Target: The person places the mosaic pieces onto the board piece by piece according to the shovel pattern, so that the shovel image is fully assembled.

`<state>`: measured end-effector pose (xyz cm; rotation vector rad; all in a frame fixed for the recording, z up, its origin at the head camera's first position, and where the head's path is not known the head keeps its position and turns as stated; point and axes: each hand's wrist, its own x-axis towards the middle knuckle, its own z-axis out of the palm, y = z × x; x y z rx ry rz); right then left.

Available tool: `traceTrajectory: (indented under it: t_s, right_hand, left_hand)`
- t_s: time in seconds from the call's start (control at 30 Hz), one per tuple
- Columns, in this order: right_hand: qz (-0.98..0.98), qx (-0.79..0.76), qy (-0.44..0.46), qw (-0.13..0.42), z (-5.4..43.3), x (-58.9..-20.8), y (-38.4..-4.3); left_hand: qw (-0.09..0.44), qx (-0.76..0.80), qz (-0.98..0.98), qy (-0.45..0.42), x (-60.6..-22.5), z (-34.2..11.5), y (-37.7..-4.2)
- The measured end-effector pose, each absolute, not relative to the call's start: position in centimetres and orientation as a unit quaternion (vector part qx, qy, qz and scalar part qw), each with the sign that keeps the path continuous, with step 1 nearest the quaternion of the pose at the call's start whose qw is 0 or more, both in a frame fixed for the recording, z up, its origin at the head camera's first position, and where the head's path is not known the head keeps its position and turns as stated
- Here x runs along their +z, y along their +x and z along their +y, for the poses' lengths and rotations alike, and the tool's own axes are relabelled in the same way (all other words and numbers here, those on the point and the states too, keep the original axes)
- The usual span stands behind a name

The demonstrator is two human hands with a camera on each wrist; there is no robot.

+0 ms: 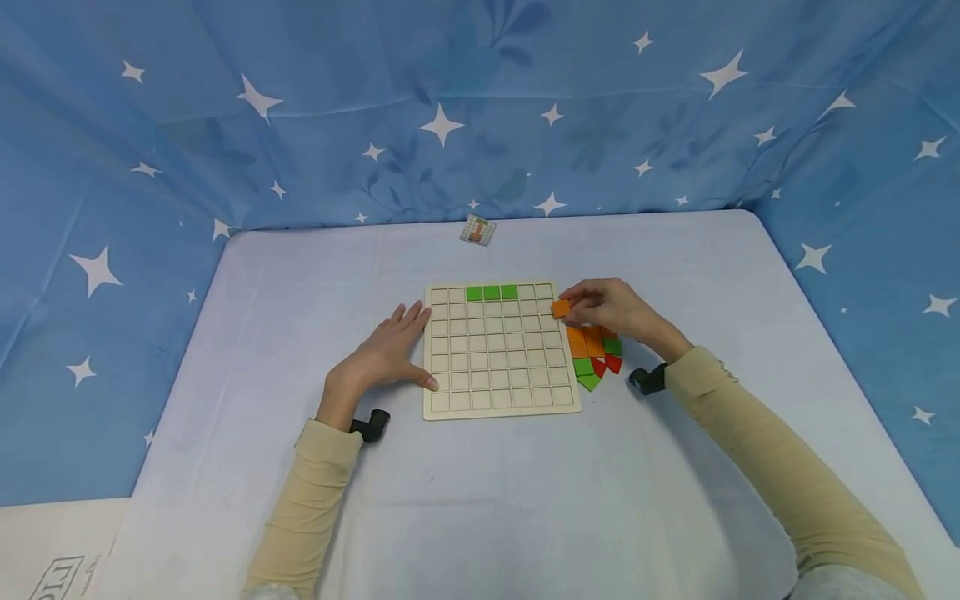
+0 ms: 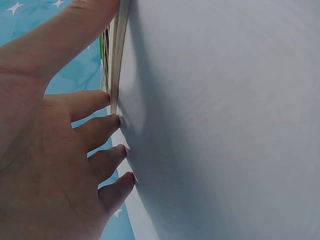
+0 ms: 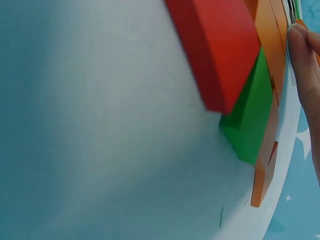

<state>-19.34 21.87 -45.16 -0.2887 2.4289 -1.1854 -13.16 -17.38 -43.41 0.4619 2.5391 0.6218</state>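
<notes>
A pale wooden grid board [image 1: 498,398] lies on the table, with three green square tiles [image 1: 491,292] side by side in its top row. My left hand [image 1: 384,350] rests at the board's left edge, fingers spread and thumb on the lower left corner area. In the left wrist view the fingertips [image 2: 116,121] meet the edge and the cloth. My right hand [image 1: 617,310] pinches an orange square tile [image 1: 561,309] over the upper right edge of the board. Just below that hand lies a cluster of orange tiles [image 1: 585,342], green tiles [image 1: 583,367] and red tiles [image 1: 613,364].
A small patterned card [image 1: 477,230] lies at the back of the white-covered table [image 1: 480,500]. Blue star-printed cloth [image 1: 442,83] hangs behind and at the sides. Dark wrist devices [image 1: 372,425] sit beside both wrists. The tile pile borders the board's right side.
</notes>
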Motion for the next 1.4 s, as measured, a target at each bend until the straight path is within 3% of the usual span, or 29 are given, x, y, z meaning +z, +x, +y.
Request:
traceTrajectory:
  t_s: [1.4]
  right_hand:
    - [0.869,-0.432,-0.129,0.204,16.5,-44.7,-20.8]
  left_hand:
    - [0.248,0.231,0.926,0.167,-43.3,-17.5,-13.3]
